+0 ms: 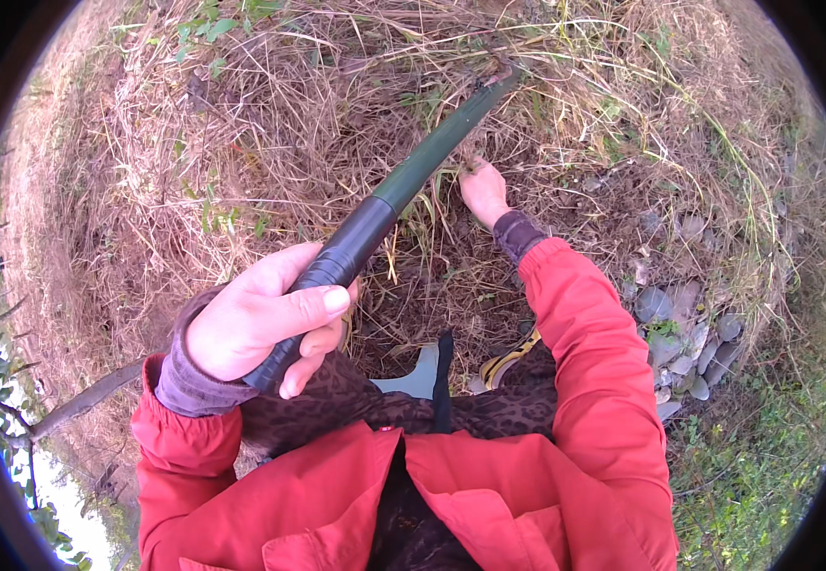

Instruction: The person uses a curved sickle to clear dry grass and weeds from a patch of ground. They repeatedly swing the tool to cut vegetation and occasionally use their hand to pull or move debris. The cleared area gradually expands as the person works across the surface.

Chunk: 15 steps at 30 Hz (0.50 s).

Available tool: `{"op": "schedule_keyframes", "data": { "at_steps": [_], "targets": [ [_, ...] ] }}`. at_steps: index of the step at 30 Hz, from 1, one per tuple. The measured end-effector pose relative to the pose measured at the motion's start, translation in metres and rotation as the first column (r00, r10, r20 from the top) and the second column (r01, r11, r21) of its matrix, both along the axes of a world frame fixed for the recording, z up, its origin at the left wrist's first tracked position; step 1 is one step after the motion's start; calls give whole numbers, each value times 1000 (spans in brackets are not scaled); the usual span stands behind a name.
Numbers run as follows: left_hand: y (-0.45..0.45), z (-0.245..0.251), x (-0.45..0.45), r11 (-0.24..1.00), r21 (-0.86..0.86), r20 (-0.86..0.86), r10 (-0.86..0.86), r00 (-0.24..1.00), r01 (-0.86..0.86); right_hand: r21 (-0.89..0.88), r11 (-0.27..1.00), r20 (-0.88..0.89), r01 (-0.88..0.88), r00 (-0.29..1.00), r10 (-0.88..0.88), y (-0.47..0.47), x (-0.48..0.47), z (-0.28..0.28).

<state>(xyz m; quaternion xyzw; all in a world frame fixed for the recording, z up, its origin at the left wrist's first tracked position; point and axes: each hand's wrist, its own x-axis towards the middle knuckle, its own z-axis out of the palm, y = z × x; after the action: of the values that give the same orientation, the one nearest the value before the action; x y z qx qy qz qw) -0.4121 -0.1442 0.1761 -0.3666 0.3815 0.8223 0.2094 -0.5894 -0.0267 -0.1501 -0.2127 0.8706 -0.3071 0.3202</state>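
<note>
My left hand (270, 314) is closed around the black ribbed grip of a tool with a green shaft (424, 160). The shaft slants up and right, above the ground; its far end meets dry grass, and the tool's head cannot be made out there. Lower and to the right of the shaft, my right hand (484, 191) is a fist low over the soil, closed on a tuft of grass (469, 165) that is mostly hidden by the fingers. Matted dry grass (277, 143) with some green blades surrounds both hands.
A pile of grey stones (680, 339) lies to the right, beside green weeds (755, 457). A bare branch (88, 400) juts in at the left. Between my knees are a pale blue-grey object (413, 375) and a black strap (443, 382). A yellow-and-black shoe (509, 360) shows below my right arm.
</note>
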Motion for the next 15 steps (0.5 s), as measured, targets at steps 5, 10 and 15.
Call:
{"op": "schedule_keyframes", "data": {
  "at_steps": [5,10,15],
  "targets": [
    [0,3,-1,1000,1,23,9,1000,-9,201,977,-62,-64,995,78,17,-21,-28],
    [2,3,-7,996,-26,63,87,994,-85,249,968,-282,32,958,41,21,-52,-63],
    [-3,5,-15,997,15,98,71,993,-73,220,918,-327,329,912,-248,-4,-67,-92]
  ]
}}
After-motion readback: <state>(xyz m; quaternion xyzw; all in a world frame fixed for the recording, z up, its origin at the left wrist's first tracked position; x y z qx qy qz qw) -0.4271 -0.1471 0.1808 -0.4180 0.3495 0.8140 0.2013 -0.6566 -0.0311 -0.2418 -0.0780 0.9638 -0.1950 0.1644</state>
